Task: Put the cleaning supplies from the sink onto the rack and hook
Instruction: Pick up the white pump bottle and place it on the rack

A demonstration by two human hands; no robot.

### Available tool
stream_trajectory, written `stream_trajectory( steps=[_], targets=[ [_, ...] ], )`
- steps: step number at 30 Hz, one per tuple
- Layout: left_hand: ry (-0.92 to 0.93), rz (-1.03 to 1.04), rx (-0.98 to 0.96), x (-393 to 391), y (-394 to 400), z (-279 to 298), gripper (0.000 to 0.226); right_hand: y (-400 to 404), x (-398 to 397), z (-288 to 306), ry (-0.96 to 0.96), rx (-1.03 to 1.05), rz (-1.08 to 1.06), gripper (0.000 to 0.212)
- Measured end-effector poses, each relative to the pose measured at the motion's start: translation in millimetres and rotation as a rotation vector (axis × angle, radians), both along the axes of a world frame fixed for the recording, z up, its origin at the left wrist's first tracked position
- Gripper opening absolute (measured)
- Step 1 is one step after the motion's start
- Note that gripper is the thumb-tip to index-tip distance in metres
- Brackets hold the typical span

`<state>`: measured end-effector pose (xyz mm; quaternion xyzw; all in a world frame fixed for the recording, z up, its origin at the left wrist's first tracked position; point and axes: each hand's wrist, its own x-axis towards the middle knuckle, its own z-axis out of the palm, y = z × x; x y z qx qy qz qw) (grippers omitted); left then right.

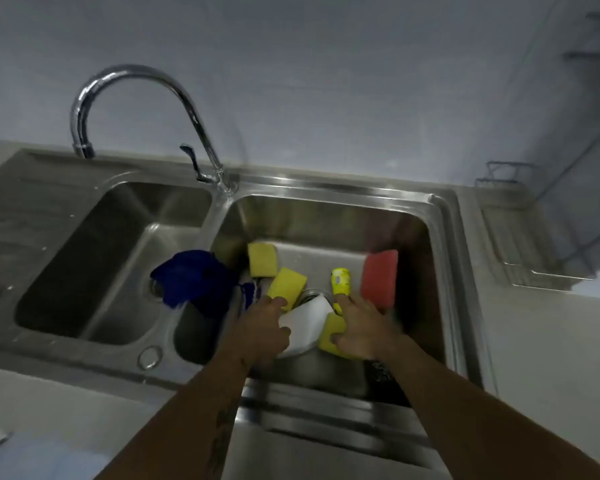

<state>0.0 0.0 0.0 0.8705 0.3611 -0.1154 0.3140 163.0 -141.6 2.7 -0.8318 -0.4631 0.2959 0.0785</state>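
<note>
Down in the right basin of the sink (440, 216), both hands are among the supplies. The left hand (262, 327) has its fingers curled on a white container (305, 323) lying on its side over the drain; the right hand (357, 330) presses on a yellow sponge (331, 332), though motion blur hides whether either grip is closed. Risk, as I judge it: the white container looks smooth and possibly wet, so a loose one-handed lift could let it slip back and knock the small yellow bottle (341, 281) beside it. Also in the basin are two more yellow sponges (262, 259) (286, 285) and a red sponge (380, 277) leaning on the right wall. A blue cloth (194, 278) drapes over the divider. The wire rack (534, 251) stands on the bench to the right, seemingly empty. No hook is clearly visible.
</note>
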Motion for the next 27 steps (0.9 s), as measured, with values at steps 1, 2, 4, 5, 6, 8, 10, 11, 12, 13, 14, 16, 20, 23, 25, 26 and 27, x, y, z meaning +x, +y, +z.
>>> stream_trajectory(
  steps=[1,2,4,5,6,8,10,11,12,13,14,16,20,23,25,26,27],
  targets=[
    [0.039,-0.014,0.016,0.3,1.1,-7.6,0.062,2.5,-0.1,-7.4,-0.015,-0.013,0.023,0.082],
    [0.068,-0.025,0.041,1.5,2.3,-14.5,0.067,5.6,0.3,-15.4,-0.03,-0.014,0.027,0.084],
    [0.144,-0.062,0.056,-2.0,5.6,-34.5,0.079,6.9,-0.8,-31.8,-0.035,-0.033,0.031,0.085],
    [0.178,-0.081,0.048,-2.3,7.5,-44.5,0.084,8.6,-1.5,-39.9,-0.035,-0.045,0.034,0.085],
    [0.209,-0.098,0.037,-2.4,8.7,-54.8,0.088,9.1,-2.5,-47.5,-0.036,-0.052,0.041,0.085],
    [0.295,-0.118,0.029,0.6,11.1,-69.6,0.095,9.0,-2.7,-57.4,-0.026,-0.062,0.05,0.082],
    [0.377,-0.15,0.06,4.9,8.9,-79.9,0.098,6.7,-3.8,-62.9,-0.04,-0.093,0.06,0.073],
    [0.401,-0.16,0.088,6.9,7.2,-84.3,0.097,5.6,-4.2,-64.1,-0.056,-0.113,0.072,0.065],
    [0.418,-0.173,0.122,8.8,5.7,-88.2,0.094,4.5,-4.5,-65.1,-0.06,-0.137,0.078,0.057],
    [0.427,-0.186,0.162,10.6,5.0,-90.4,0.091,3.1,-5.0,-64.9,-0.047,-0.157,0.069,0.05],
    [0.428,-0.196,0.196,12.3,5.1,-91.6,0.087,1.8,-5.2,-65.1,-0.022,-0.159,0.042,0.048],
    [0.418,-0.205,0.215,14.8,7.2,-91.0,0.081,0.7,-5.1,-63.9,0.031,-0.096,-0.044,0.051],
    [0.313,-0.225,0.141,12.7,13.2,-77.8,0.087,9.3,-2.0,-54.1,-0.019,0.031,-0.098,0.068],
    [0.261,-0.313,0.2,12.1,18.1,-54.9,0.084,21.3,-4.6,-36.5,-0.077,0.008,-0.047,0.08],
    [0.237,-0.367,0.258,15.9,23.6,-31.1,0.082,26.6,-9.1,-23.7,-0.112,-0.015,-0.006,0.086],
    [0.211,-0.394,0.287,18.7,26.6,-18.1,0.08,28.2,-11.7,-17.2,-0.127,-0.02,0.002,0.088],
    [0.177,-0.425,0.32,21.5,29.9,-5.4,0.079,29.2,-14.4,-9.6,-0.146,-0.017,0.004,0.09]
  ],
)
